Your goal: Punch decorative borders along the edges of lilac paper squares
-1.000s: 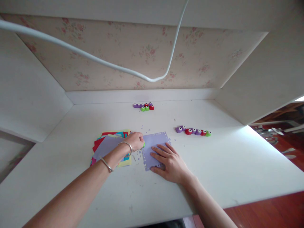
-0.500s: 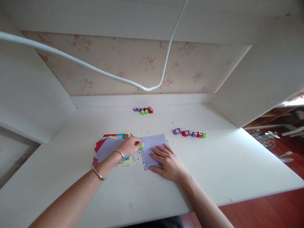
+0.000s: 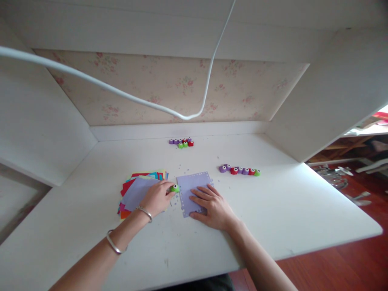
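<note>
My left hand [image 3: 158, 197] pinches a small green craft punch [image 3: 174, 188] with a white-and-dark button on top, held at the left edge of a purple sheet of paper [image 3: 189, 186]. Small holes run along the sheet's edges. Spread flat over the paper's right half, my right hand [image 3: 214, 206] presses it to the white table. Beneath my left hand and wrist lies a fanned stack of coloured paper [image 3: 136, 193], purple on top, with red, yellow, blue and orange edges showing. Tiny purple paper bits [image 3: 175, 201] are scattered between stack and sheet.
Several purple, red and green punches [image 3: 243, 170] stand in a row at the right. Another cluster of punches [image 3: 182, 142] sits near the back wall. A white cable [image 3: 133, 96] hangs across the view above the table [image 3: 287, 210].
My left hand has drawn back slightly to the left, and its fingers have loosened around the green punch, so more of it shows. My right hand stays on the paper.
</note>
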`<state>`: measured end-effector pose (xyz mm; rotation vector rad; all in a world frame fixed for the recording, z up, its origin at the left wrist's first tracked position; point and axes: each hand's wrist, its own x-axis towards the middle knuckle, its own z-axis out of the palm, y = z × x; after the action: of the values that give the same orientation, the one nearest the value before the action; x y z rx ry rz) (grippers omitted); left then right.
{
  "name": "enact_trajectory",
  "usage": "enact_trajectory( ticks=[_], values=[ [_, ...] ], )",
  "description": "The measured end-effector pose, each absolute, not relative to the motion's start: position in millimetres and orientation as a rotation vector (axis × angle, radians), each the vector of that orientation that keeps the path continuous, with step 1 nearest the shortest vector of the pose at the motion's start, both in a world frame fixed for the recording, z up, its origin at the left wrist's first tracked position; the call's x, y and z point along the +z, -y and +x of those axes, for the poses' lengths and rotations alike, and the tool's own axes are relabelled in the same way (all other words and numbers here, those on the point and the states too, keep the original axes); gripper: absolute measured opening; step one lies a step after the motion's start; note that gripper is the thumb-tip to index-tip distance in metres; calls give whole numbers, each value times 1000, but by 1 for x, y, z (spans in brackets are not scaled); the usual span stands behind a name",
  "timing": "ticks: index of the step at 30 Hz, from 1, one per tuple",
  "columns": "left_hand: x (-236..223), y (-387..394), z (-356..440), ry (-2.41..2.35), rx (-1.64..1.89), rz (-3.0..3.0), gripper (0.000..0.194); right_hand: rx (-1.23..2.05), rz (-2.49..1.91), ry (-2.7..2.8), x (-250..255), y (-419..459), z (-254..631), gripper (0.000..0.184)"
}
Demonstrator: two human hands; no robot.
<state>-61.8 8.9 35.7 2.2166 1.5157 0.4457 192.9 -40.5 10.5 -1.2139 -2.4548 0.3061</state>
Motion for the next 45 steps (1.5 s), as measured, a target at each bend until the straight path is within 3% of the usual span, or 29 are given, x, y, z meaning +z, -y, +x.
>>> enact_trajectory(
  ticks=[12, 19, 23, 27, 32, 40, 45],
  values=[
    [48, 30, -75, -1463, 852, 2054, 27, 362, -1141, 2320, 17, 44, 191, 52],
    [46, 73, -36, -1214, 921, 1925, 32, 1038, -1103, 1781, 28, 77, 166, 41],
    [41, 78, -23, -1159, 926, 1824, 26, 1162, -1149, 1593, 32, 93, 167, 28],
    [34, 74, -24, -1170, 887, 1854, 22, 1264, -1231, 1401, 30, 99, 191, 31],
    [25, 68, -28, -1131, 821, 1942, 24, 975, -1450, 1194, 24, 88, 248, 55],
    [15, 64, -31, -1046, 734, 1953, 20, 361, -1909, 974, 25, 48, 341, 54],
    [14, 63, -33, -1050, 707, 1944, 20, 284, -2021, 1110, 26, 32, 338, 50]
  ],
)
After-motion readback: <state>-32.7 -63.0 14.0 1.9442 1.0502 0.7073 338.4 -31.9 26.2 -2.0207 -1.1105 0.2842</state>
